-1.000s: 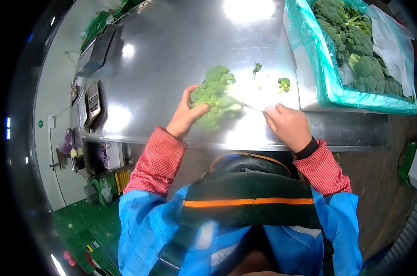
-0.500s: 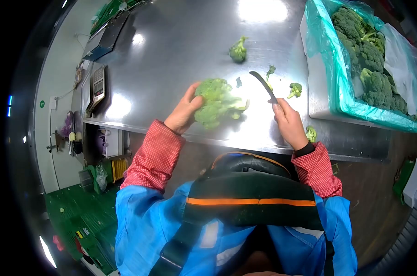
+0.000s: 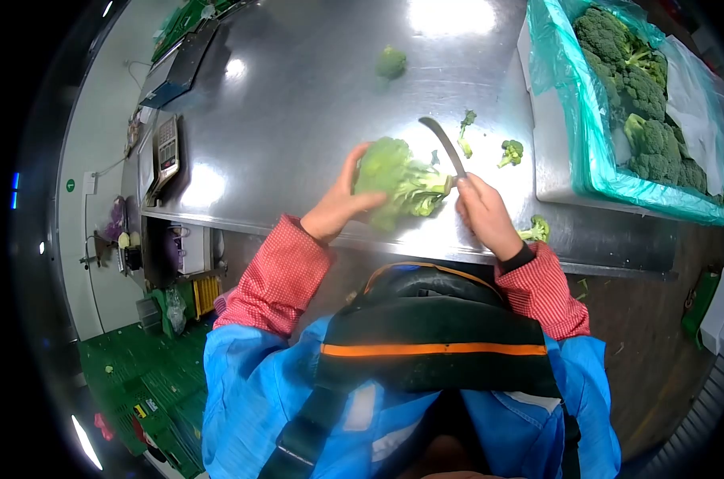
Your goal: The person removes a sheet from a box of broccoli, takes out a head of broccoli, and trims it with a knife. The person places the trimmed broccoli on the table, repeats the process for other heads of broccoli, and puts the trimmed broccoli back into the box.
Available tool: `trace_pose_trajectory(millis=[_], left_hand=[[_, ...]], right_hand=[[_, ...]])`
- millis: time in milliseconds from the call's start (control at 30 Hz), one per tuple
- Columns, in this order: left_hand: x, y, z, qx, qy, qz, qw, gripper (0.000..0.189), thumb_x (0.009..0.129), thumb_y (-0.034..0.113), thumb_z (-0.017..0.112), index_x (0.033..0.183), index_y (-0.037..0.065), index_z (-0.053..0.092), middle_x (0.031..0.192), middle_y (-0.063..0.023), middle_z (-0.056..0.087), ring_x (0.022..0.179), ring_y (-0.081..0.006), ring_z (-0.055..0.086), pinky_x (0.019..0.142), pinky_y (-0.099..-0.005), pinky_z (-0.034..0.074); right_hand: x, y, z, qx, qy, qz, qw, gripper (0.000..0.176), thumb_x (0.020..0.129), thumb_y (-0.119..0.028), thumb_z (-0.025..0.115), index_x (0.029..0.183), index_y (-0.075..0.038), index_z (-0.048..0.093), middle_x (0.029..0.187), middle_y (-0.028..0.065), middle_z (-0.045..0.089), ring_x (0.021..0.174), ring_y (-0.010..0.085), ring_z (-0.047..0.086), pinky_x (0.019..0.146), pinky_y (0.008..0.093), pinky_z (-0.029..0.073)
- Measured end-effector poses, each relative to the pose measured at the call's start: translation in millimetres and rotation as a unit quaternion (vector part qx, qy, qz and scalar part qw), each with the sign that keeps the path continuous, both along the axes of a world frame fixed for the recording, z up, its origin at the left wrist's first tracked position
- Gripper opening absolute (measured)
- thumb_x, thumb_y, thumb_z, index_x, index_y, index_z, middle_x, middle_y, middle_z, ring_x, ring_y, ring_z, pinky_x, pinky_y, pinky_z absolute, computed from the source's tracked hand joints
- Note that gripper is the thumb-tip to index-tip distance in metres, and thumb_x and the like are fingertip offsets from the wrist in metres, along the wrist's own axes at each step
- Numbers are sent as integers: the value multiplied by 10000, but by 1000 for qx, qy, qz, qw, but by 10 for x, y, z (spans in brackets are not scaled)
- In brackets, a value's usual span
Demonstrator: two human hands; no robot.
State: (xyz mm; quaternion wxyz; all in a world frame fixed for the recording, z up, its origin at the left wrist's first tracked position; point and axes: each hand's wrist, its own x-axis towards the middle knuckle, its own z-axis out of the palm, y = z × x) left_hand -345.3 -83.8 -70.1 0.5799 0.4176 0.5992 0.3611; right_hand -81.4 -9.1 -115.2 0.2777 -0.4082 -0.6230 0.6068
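My left hand [image 3: 342, 199] grips a large head of broccoli [image 3: 390, 180] by its crown, the cut stems turned to the right. In my right hand [image 3: 483, 214] is a knife [image 3: 443, 144] with a dark curved blade, pointing up and away to the left. The knife's handle end overlaps the stem end of the broccoli in this view. Around the hands on the steel table [image 3: 298, 120] lie cut florets: one thin piece [image 3: 466, 134] beyond the knife, a small floret [image 3: 511, 152] to its right, and another floret [image 3: 536, 229] by my right wrist. Farther off sits a rounder floret [image 3: 391, 62].
A white box [image 3: 553, 164] lined with a green plastic bag [image 3: 589, 160] stands on the right, filled with broccoli heads [image 3: 653, 148]. A scale [image 3: 167, 148] is at the table's left edge, with a dark box [image 3: 182, 64] behind it. Green crates [image 3: 130, 359] are at lower left.
The broccoli has moved right and turned so its stems show more. My right hand and the knife have come left towards it. The far floret has shifted away and to the left.
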Motion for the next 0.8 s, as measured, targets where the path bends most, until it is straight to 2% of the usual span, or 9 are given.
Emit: trace_pose_trajectory(millis=[33,67,100,133,333,433,633,733,800], left_hand=[[-9,43,111,-44,-4,4,999,992,814,402,728,1558,140,128,1454,-159,388,1234,-264,519,886,-393,539],[-26,75,172,-87,-9,8,996,1010,812,461,729,1554,135,126,1427,-154,416,1204,-249,543,851,-405,558],[-49,97,175,-81,7,7,997,982,821,520,685,1546,138,144,1373,-147,456,1071,-231,601,679,-354,586],[-77,123,202,-88,17,-1,996,978,821,518,684,1546,141,146,1370,-148,460,1067,-234,604,668,-348,588],[-107,314,359,-109,74,-91,987,960,810,512,677,1543,138,183,1352,-157,478,1080,-255,603,663,-336,591],[-88,392,347,-96,142,-153,973,930,812,484,663,1541,134,203,1337,-157,488,1091,-258,595,706,-350,582],[-160,440,437,-141,107,-100,979,908,820,476,631,1546,132,208,1318,-148,500,1109,-253,582,748,-351,559],[-131,445,470,-146,117,-123,975,913,774,489,648,1511,111,264,1396,-201,439,1180,-324,544,716,-356,574],[-115,452,500,-155,107,-126,974,923,769,489,646,1517,114,255,1395,-199,443,1178,-320,546,715,-359,574]], right_hand=[[59,4,5,117,-39,-9,992,260,1034,-252,493,987,-15,590,665,51,546,509,138,492,482,308,419],[174,8,54,207,-115,-21,971,183,988,-172,536,1019,-20,632,704,102,597,567,223,566,544,363,450],[277,32,46,316,-137,-8,939,143,962,-159,566,1000,-37,630,714,108,602,585,240,587,540,362,456],[348,43,40,419,-158,4,894,107,936,-146,597,980,-53,628,725,114,607,603,257,607,536,360,463],[404,30,247,512,-261,87,814,103,882,-156,659,862,-102,574,705,71,571,602,234,621,528,336,483],[372,93,206,503,-277,125,809,112,884,-159,658,859,-97,568,697,62,567,598,236,616,520,339,482],[541,52,104,522,-247,93,811,144,888,-172,662,840,-94,551,676,56,547,582,214,609,494,326,470],[474,64,138,520,-272,109,802,155,885,-172,668,827,-97,546,667,55,537,577,203,606,488,320,465],[441,81,106,523,-287,111,794,152,881,-165,666,821,-97,545,663,55,532,574,204,604,486,321,464]])
